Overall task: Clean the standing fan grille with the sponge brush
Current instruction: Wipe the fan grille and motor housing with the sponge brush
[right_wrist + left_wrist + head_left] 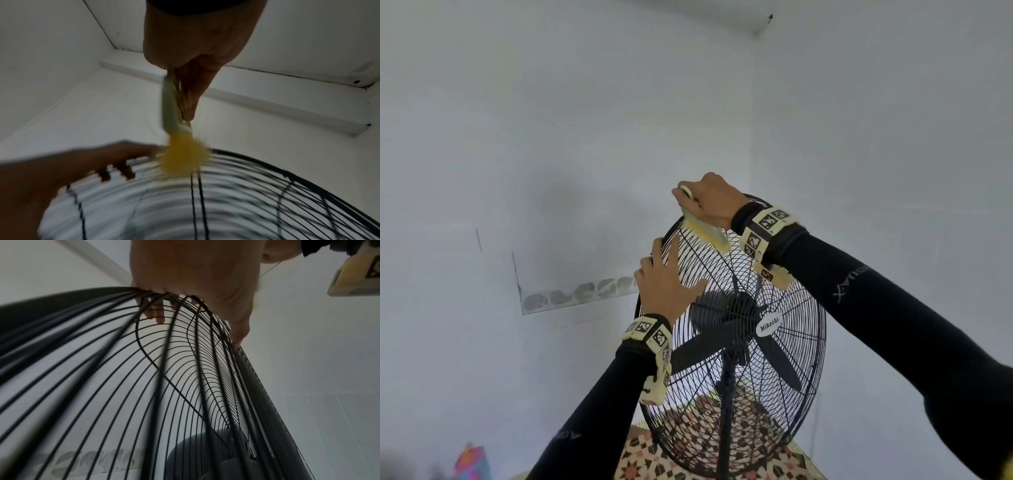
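The fan [736,339] stands in a corner of pale walls, its black wire grille [784,387] tilted toward the viewer, with dark blades and a white hub badge behind the wires. Below it lies a patterned floor [640,459].

Both arms reach up and forward in black sleeves, each wrist wearing a cream band with printed markers. The left hand [666,284] lies on the grille's upper left edge, palm against the wires. Its thumb runs along the front of the rim, while the other fingers [158,316] hook over the rim and show through the wires behind it: a loose hold on the grille. The right hand [714,202] is raised higher, at the top of the grille, knuckles up and wrist bent down. Its grip is closed around the pale green handle of the brush [703,226], thumb laid along the handle in the right wrist view. The yellow head [185,155] points down and touches the wires at the top rim, just right of the left hand's fingertips. It is blurred in the right wrist view.
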A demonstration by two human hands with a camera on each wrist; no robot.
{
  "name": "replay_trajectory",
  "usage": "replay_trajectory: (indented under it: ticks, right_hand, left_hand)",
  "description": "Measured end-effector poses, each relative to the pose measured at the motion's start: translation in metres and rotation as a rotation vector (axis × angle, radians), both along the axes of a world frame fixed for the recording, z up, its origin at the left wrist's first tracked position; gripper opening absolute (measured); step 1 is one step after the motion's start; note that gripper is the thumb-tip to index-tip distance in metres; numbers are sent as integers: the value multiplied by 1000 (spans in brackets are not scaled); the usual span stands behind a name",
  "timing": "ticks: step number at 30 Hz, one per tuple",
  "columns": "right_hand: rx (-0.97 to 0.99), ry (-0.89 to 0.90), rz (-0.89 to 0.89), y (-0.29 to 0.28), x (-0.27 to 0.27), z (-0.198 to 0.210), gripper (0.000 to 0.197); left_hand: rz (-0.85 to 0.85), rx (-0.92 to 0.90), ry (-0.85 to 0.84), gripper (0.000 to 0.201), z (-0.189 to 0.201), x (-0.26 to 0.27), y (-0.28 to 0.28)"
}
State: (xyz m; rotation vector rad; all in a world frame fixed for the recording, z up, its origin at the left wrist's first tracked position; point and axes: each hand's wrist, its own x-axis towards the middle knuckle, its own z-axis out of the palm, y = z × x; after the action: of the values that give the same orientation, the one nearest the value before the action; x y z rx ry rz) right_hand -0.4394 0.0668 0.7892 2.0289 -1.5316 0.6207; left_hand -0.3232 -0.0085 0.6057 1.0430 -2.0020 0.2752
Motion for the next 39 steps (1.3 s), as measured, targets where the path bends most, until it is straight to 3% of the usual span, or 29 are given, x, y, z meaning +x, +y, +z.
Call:
replay_trajectory:
  ticks: [2,5,9,13,16,21,23,26,28,32,34,37,39]
  right_hand:
    - [-17,-5,-12,1,-1,6,49]
    - [-57,-47,36,8,-2,2,36]
    - [50,-22,54,14,-17,-20,26]
    - [125,-207,60,17,-28,-13,41]
    - [75,-273,67,22,-35,-19,54]
    - [145,-444,133,33,-56,-70,64]
    - [171,-437,142,33,-66,-80,71]
    - [17,-491,219,32,-68,-85,68]
    - [-40,-409,209,29,-71,-99,61]
    - [72,-320,28,35,-86,-113,42]
    - [46,-379,48,39,-87,-104,39]
    - [-21,-373,158,36,-91,-107,54]
    - [51,-286,97,31,-102,-121,39]
  left_hand:
    - [16,-15,-6,108,-1,-1,-1]
    - [13,-4,-5,108,-1,-2,-2]
    - [-12,-11,28,108,-4,-1,-5]
    - [6,-19,20,108,-1,-5,-4]
    - [18,-9,10,109,0,-5,-4]
    - [27,42,-9,108,0,-2,0]
    - [23,49,-4,108,1,-1,1]
    - [27,37,2,107,2,-3,3]
    - [36,37,7,108,1,-4,3]
    - [43,77,8,111,-3,0,-1]
    - [53,68,2,111,-3,0,1]
    - [50,55,-3,110,-3,-3,5]
    - [37,80,5,109,-2,-3,6]
